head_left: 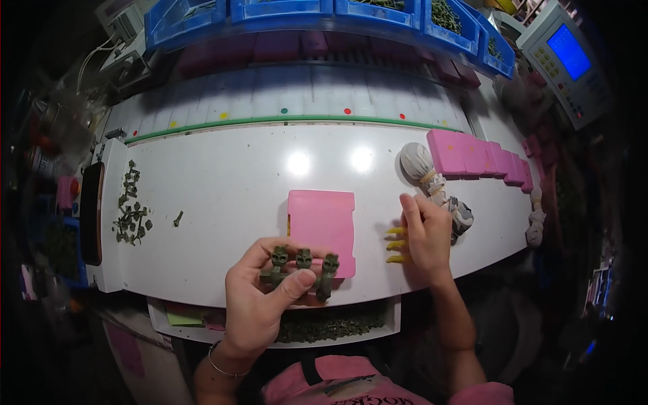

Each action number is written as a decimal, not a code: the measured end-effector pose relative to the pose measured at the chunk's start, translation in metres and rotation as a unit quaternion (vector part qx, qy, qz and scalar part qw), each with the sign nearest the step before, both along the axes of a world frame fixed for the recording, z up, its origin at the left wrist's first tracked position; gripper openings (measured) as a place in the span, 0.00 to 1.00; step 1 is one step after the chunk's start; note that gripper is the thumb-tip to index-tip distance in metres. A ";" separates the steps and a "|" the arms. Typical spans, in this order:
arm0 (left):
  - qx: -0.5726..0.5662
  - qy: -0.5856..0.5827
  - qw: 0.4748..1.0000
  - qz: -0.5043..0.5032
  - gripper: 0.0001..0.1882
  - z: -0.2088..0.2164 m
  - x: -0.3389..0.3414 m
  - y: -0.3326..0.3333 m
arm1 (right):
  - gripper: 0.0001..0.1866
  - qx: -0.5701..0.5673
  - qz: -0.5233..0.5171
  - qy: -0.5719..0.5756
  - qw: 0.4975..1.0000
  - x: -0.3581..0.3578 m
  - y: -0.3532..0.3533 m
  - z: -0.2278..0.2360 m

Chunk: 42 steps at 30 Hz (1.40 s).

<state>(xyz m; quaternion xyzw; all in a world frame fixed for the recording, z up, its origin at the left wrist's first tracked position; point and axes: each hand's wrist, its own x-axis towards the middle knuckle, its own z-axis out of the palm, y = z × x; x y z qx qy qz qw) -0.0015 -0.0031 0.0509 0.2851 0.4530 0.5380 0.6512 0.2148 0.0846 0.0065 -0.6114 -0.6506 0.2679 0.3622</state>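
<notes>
My left hand (pixel 253 300) is closed around several dark green pieces (pixel 304 260) with skull-like heads, the thumb pressing on them. Just behind these pieces a flat pink block (pixel 322 219) lies on the white table, its near part partly covered by my left hand. To its right my right hand (pixel 428 233) is raised with the thumb up and the fingers curled. Narrow yellow prongs (pixel 397 247) stick out leftward from its fingers; how they are held is hidden. Past that hand lie a tied white cloth pouch (pixel 416 160) and a grey patterned bundle (pixel 462 217).
Small green pieces (pixel 130 219) lie loose at the left, beside a dark phone-like slab (pixel 91 212). Pink blocks (pixel 466 155) form a row at the right. Blue bins (pixel 283 10) line the back. An open drawer (pixel 398 317) below the near edge contains green pieces.
</notes>
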 end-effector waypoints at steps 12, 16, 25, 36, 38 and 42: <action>0.080 -0.088 0.987 0.105 0.21 -0.014 0.026 -0.001 | 0.06 -0.033 0.261 0.237 0.935 -0.031 -0.046 0.027; 0.073 -0.025 0.994 -0.080 0.24 0.002 0.001 0.010 | 0.07 0.007 0.401 0.103 0.910 -0.019 -0.030 0.048; 0.071 0.207 0.942 -0.255 0.13 0.007 0.019 0.014 | 0.13 -0.020 0.162 0.104 0.981 -0.037 -0.043 0.049; 0.089 0.188 0.926 -0.315 0.11 0.001 0.023 0.014 | 0.17 -0.125 0.242 0.229 0.935 -0.034 -0.039 0.047; 0.083 0.182 0.924 -0.325 0.10 0.001 0.021 0.013 | 0.18 -0.127 0.231 0.235 0.936 -0.034 -0.042 0.048; 0.089 0.154 0.934 -0.311 0.08 0.003 0.023 0.006 | 0.18 -0.158 0.192 0.288 0.925 -0.033 -0.049 0.047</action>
